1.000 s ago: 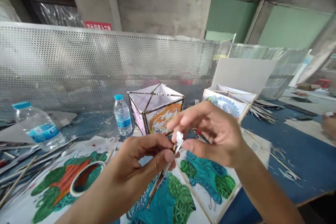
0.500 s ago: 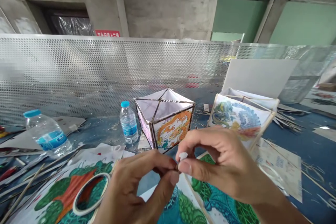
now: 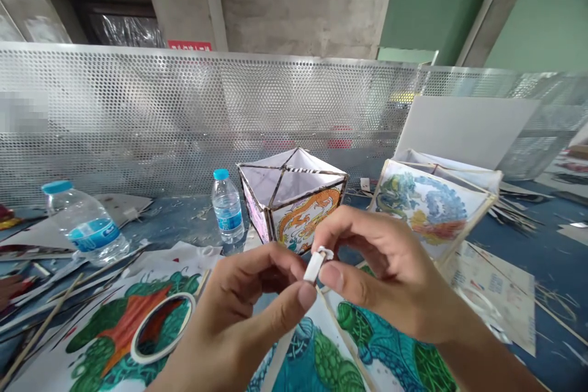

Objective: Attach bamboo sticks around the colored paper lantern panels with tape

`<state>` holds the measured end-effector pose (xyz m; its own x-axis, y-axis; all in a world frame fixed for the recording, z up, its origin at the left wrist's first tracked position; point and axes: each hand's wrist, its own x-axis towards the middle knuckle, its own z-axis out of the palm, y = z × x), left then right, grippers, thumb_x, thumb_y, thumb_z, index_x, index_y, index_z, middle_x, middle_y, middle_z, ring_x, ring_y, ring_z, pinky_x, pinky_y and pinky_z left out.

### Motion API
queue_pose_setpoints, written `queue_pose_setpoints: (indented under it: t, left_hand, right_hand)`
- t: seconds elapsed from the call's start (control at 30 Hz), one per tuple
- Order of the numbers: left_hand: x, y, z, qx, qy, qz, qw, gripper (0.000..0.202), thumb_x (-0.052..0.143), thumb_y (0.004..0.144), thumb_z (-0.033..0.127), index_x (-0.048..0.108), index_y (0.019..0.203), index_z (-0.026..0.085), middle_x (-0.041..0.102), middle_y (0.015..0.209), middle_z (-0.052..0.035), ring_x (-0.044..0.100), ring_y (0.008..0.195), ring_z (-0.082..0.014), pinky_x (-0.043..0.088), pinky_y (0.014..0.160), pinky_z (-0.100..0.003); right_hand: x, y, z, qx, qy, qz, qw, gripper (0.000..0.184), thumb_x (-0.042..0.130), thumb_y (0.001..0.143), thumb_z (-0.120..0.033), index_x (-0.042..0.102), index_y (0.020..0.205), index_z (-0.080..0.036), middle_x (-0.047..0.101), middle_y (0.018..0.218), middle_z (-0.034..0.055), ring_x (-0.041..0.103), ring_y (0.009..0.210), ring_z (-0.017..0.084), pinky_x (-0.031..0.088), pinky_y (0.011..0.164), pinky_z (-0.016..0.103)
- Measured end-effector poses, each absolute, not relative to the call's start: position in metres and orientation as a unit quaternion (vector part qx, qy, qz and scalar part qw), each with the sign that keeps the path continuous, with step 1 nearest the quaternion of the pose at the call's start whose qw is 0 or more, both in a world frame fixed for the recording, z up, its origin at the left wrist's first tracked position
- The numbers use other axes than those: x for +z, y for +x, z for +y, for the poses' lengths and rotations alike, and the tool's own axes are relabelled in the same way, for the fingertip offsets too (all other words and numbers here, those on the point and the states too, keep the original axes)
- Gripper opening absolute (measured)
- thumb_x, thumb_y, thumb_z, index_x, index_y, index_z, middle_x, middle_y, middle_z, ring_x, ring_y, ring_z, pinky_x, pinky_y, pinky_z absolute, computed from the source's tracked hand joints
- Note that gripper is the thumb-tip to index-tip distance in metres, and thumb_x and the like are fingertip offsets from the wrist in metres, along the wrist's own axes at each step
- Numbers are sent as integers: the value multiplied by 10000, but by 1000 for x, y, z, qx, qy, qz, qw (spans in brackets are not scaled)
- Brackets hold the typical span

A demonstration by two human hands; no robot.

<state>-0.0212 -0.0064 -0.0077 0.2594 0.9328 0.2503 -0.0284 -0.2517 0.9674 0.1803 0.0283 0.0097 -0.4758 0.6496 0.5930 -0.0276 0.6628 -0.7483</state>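
Observation:
Both hands meet above the painted sheets, in front of the paper lantern. Between them is a small white strip (image 3: 313, 266) that looks like tape, with a crumpled bit at its upper end. My left hand (image 3: 257, 306) pinches the lower end with thumb and forefinger. At the upper end, the thumb and forefinger of my right hand (image 3: 390, 275) are closed on it. Beneath lies a painted sheet (image 3: 331, 352) in green and blue, edged by thin sticks. A white tape roll (image 3: 136, 343) rests on another painted sheet (image 3: 87, 331), left of my left hand.
A stick-framed lantern (image 3: 307, 214) with an orange dragon stands behind the hands, and a second lantern (image 3: 427, 208) to the right. Two water bottles (image 3: 228, 211) stand on the left side. Loose sticks (image 3: 46, 324) and a perforated metal screen (image 3: 184, 110) surround the blue table.
The white strip has come into view between my fingertips, where a crumpled white bit and a thin brownish piece showed. Both hands remain close together. The camera view has tilted down slightly.

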Motion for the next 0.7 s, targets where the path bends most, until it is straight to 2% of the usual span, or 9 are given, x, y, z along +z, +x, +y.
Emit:
queue_pose_setpoints:
  t: [0.07,0.13,0.23,0.3,0.37,0.5,0.7]
  left_hand:
    - [-5,-20,-9,506,634,387,438,198,806,859,373,718,786,211,640,685,12,566,637,-101,463,591,-177]
    - [-3,-18,-11,510,636,387,431,184,779,884,377,727,816,214,657,694,5,589,628,-101,474,583,-173]
    - [-2,-18,-11,481,590,326,560,229,733,921,439,729,875,215,662,689,5,624,581,-99,518,574,-184]
    - [-3,-18,-9,461,541,288,642,231,773,891,437,734,885,209,657,676,6,632,569,-104,540,555,-191]
    - [-5,-19,-7,458,516,274,670,201,819,858,389,747,878,203,651,667,7,624,571,-98,544,545,-180]
    - [-7,-20,-5,500,512,283,639,153,852,828,315,765,819,189,644,658,13,589,560,-73,531,536,-153]
    - [-8,-20,-3,515,502,289,632,156,878,797,302,771,773,192,672,668,13,616,584,-80,540,561,-162]
  right_hand:
    - [9,180,26,350,-208,-780,476,91,699,911,-143,666,971,-203,643,828,-6,595,743,110,500,629,200]
    - [9,181,25,349,-212,-781,472,76,687,931,-141,673,970,-205,654,815,-14,597,722,99,496,620,186]
    - [9,182,25,372,-189,-785,458,86,667,951,-126,679,992,-201,679,823,-13,618,711,91,510,626,181]
    - [9,181,27,393,-171,-779,457,97,665,953,-119,683,1005,-198,697,840,-6,646,730,99,529,640,190]
    - [9,180,28,408,-166,-769,463,115,684,942,-118,683,1023,-200,706,866,-3,669,771,104,552,677,196]
    - [9,175,28,420,-170,-751,481,153,717,910,-105,678,1026,-196,708,866,-18,675,772,80,571,720,171]
    - [10,172,25,405,-166,-755,489,83,700,924,-130,710,986,-185,740,804,-2,699,696,113,595,626,203]
